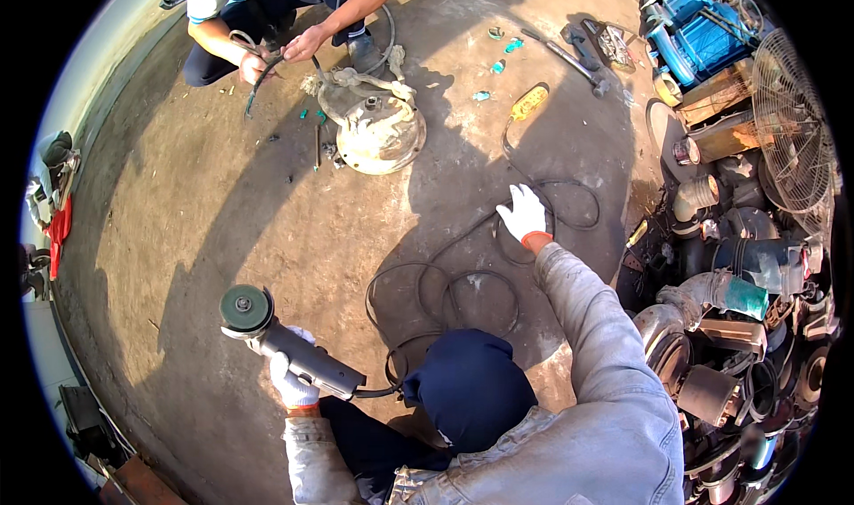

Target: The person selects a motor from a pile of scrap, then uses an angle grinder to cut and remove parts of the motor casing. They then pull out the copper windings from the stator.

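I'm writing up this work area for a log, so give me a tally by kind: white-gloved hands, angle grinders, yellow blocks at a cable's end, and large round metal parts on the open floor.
White-gloved hands: 2 (left hand, right hand)
Angle grinder: 1
Yellow block: 1
Large round metal part: 1
Total: 5

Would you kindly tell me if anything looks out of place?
The dark cord lies in loose, crossing loops on the floor near the right hand, untidy rather than coiled; teal scraps are scattered farther off.
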`<action>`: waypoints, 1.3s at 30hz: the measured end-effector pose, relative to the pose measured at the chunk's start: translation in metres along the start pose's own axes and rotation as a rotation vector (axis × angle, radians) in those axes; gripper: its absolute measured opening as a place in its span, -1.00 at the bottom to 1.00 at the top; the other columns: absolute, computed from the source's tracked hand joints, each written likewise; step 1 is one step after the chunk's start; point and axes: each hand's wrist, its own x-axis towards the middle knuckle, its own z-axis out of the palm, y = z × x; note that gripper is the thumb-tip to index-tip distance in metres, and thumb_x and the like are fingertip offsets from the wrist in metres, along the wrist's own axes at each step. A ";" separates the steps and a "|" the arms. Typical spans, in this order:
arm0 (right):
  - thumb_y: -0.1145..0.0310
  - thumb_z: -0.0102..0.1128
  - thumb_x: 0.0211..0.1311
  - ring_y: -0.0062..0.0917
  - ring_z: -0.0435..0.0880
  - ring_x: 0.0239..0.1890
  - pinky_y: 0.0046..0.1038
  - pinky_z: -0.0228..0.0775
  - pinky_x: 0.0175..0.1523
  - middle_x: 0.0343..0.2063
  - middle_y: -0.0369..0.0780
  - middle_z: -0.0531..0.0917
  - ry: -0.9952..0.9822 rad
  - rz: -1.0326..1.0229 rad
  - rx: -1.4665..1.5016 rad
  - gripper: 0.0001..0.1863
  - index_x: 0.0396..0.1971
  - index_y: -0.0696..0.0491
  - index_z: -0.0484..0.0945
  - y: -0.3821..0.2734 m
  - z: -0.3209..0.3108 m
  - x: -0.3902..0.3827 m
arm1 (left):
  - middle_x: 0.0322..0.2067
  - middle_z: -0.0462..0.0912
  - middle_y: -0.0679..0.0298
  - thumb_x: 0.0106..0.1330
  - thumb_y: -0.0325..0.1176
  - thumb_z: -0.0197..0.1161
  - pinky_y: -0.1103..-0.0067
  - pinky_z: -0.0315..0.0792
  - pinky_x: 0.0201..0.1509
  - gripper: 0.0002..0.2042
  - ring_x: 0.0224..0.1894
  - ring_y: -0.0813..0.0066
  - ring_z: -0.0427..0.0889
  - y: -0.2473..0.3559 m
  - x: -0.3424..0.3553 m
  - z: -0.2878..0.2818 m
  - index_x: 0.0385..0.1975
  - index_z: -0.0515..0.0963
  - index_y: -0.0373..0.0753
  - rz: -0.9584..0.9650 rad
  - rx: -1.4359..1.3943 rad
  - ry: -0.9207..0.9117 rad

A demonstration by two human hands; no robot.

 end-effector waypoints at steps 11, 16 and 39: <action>0.09 0.21 0.45 -0.15 0.74 0.06 -0.07 0.54 0.16 0.04 -0.11 0.75 0.056 -0.185 0.183 -0.56 0.24 -0.11 0.64 0.029 0.048 -0.017 | -0.06 0.64 0.14 0.36 -0.01 0.43 0.20 0.66 0.09 -0.41 -0.02 0.19 0.68 0.000 -0.018 -0.010 0.20 0.46 -0.30 0.080 -0.052 0.249; 0.16 0.37 0.26 -0.16 0.66 0.15 -0.08 0.49 0.22 0.12 -0.11 0.67 -0.525 0.065 -0.274 -0.40 0.33 -0.10 0.58 0.076 -0.022 -0.173 | -0.04 0.67 0.14 0.41 -0.04 0.40 0.20 0.63 0.16 -0.45 0.00 0.19 0.69 -0.005 -0.017 -0.015 0.24 0.46 -0.25 0.050 -0.042 0.332; 0.32 0.42 0.28 -0.18 0.68 0.17 -0.22 0.49 0.30 0.07 -0.11 0.72 -0.183 -0.263 0.529 -0.58 0.14 0.05 0.69 -0.088 0.014 -0.275 | 0.01 0.63 0.05 0.47 -0.02 0.35 0.10 0.53 0.39 -0.44 0.06 0.11 0.68 0.046 -0.013 -0.079 0.22 0.38 -0.33 0.206 -0.245 0.406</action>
